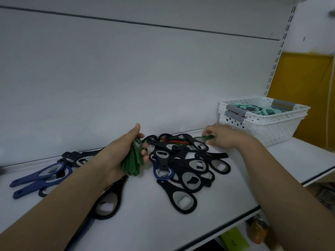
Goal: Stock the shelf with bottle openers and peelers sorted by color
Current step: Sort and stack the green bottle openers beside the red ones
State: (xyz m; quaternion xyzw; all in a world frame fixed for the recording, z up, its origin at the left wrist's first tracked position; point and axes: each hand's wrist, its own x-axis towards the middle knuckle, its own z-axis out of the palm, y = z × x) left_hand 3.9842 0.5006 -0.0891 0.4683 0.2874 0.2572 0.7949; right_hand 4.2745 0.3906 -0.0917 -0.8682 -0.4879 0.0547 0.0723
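Sorting's only partly done, mixed pile left at 12 o'clock.
Green openers (131, 161) are clutched in the left hand (125, 154); another green opener (205, 138) is pinched by the right hand (223, 135).

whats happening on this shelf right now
A person is sorting bottle openers by color on a white shelf. The left hand grips a bunch of green openers, while the right hand pinches another green opener at the mixed pile. Blue openers lie apart at left.
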